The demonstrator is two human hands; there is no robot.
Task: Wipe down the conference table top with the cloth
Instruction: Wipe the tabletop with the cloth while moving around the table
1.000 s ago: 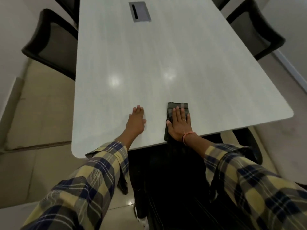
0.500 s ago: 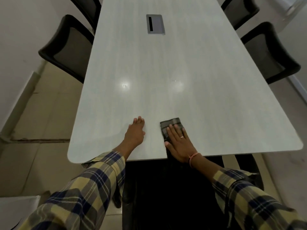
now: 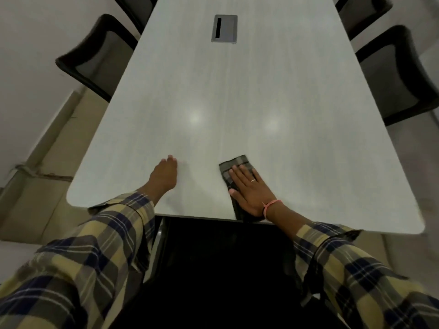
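Both flat: right hand (image 3: 251, 191) presses cloth (image 3: 234, 165) at near table (image 3: 308, 150) edge; left hand (image 3: 164, 175) beside.

Black chairs (image 3: 99, 55) flank both sides (dim light); tiled floor (image 3: 47, 148).

Bare tabletop (image 3: 261, 96) ahead; flush cable hatch (image 3: 224, 28) midway

The counter (image 3: 249, 91) is long and pale grey with a faint wood grain, rounded corners and two soft light glares on its top. The cloth (image 3: 234, 163) is dark and plaid, folded into a narrow strip. It lies flat near the near edge, angled slightly, its near end reaching that edge.
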